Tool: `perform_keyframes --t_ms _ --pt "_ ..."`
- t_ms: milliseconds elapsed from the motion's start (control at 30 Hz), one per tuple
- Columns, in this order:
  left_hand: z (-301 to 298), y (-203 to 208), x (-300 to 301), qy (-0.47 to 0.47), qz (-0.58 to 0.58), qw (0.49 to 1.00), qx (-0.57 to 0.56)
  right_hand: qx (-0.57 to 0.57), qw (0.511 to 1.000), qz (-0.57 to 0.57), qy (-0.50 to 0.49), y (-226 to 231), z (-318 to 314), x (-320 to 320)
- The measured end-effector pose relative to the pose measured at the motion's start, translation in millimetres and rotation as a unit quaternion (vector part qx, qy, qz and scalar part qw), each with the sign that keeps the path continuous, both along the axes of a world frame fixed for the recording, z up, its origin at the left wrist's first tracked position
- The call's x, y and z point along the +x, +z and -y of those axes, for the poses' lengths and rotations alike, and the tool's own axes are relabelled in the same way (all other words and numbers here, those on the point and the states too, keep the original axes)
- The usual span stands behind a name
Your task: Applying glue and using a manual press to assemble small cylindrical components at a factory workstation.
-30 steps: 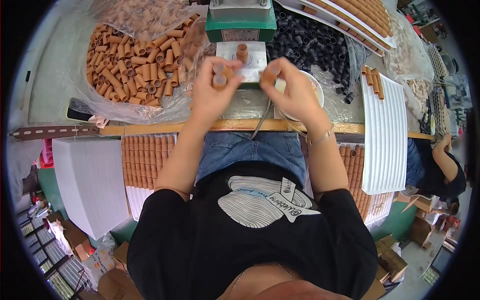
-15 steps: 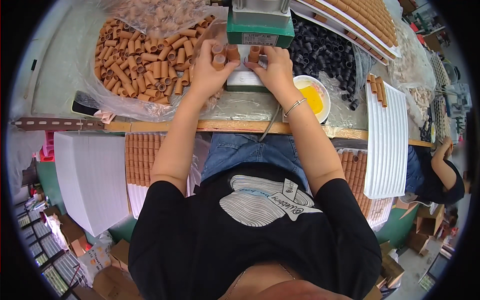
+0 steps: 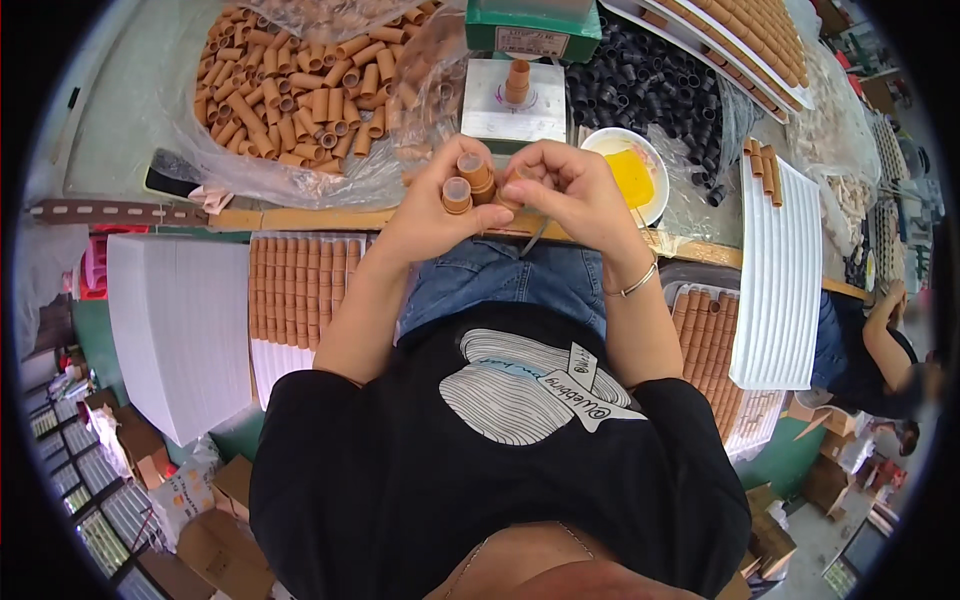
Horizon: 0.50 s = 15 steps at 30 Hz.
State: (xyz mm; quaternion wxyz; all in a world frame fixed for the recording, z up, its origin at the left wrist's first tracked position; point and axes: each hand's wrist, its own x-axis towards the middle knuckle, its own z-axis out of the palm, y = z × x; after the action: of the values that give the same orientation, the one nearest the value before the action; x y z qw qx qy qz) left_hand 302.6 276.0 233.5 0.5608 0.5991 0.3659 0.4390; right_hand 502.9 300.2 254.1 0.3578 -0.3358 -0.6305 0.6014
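Note:
Just in front of the press, over the table's near edge, my left hand (image 3: 425, 215) is closed around several brown tubes (image 3: 475, 175) with pale, translucent tops. My right hand (image 3: 582, 195) pinches another brown piece (image 3: 513, 186) beside them; its fingers partly cover it. A single brown tube (image 3: 517, 82) stands upright on the metal plate (image 3: 482, 122) under the green press head (image 3: 530, 40), apart from both hands.
Loose brown tubes (image 3: 330, 105) fill a plastic sheet at left. Black rings (image 3: 650, 85) lie at right, near a white bowl (image 3: 658, 200) with something yellow inside. A white ridged tray (image 3: 780, 290) juts over the right edge. Another person's arm (image 3: 880, 335) shows far right.
Both hands have drawn back from the press toward my body, carrying brown tubes. One tube now stands alone on the plate, and the hands have come together.

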Motion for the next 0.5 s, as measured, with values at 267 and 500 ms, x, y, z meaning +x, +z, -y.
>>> perform_keyframes --t_ms 267,500 --pt "16.9 -3.7 1.0 -0.165 0.257 0.932 -0.196 -0.034 0.992 -0.101 0.066 6.2 17.4 1.3" --pt "25.3 -16.1 26.2 0.197 -0.154 0.942 0.226 0.063 0.977 0.089 -0.184 -16.6 18.7 -17.2"
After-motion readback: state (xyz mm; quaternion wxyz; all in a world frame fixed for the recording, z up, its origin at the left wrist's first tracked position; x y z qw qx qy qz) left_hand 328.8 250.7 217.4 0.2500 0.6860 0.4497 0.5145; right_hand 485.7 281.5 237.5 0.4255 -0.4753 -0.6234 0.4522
